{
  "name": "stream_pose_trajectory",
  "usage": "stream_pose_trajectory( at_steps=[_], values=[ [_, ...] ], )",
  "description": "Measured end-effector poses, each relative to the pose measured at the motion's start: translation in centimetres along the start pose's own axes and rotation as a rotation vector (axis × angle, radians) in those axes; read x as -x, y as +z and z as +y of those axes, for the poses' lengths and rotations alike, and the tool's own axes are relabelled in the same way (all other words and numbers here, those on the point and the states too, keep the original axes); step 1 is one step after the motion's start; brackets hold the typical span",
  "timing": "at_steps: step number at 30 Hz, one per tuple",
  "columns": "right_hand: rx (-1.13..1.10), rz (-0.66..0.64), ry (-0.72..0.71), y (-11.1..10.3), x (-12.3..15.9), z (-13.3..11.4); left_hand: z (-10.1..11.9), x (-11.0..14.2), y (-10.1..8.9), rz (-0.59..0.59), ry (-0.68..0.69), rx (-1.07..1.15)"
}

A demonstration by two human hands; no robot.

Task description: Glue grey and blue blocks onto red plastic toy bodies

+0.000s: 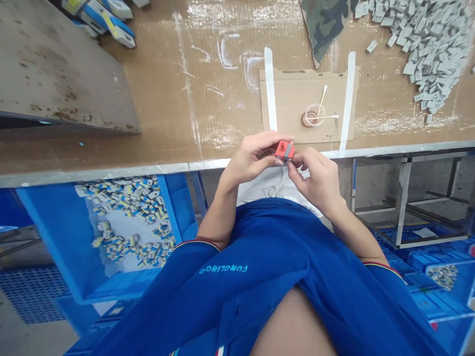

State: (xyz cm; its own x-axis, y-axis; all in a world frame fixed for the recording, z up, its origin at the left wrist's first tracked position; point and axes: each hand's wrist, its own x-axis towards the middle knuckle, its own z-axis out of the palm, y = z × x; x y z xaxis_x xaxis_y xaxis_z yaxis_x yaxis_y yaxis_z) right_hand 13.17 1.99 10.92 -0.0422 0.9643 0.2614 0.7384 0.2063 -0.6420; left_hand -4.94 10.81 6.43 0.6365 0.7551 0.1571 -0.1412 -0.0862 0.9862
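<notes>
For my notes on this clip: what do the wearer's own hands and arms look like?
The left hand and right hand are ungloved, with no wristwatch showing. Both forearms are uncovered below short blue sleeves, which are edged with thin red and yellow trim.
</notes>
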Motion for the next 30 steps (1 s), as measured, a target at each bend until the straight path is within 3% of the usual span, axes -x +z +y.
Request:
stream_pose_trajectory(
  at_steps=[12,19,30],
  values=[
    [-0.141,-0.09,0.097,0.2,-0.6,0.2,0.6,-0.2,-0.2,-0.011,0.038,-0.225],
    [-0.16,-0.034,0.176,0.1,-0.7,-1.1,0.4,0.0,-0.2,0.045,-0.001,-0.085],
    [-0.176,-0.058,0.081,-0.4,-0.5,-1.8,0.3,0.6,0.0,0.042,-0.043,0.113]
  ],
)
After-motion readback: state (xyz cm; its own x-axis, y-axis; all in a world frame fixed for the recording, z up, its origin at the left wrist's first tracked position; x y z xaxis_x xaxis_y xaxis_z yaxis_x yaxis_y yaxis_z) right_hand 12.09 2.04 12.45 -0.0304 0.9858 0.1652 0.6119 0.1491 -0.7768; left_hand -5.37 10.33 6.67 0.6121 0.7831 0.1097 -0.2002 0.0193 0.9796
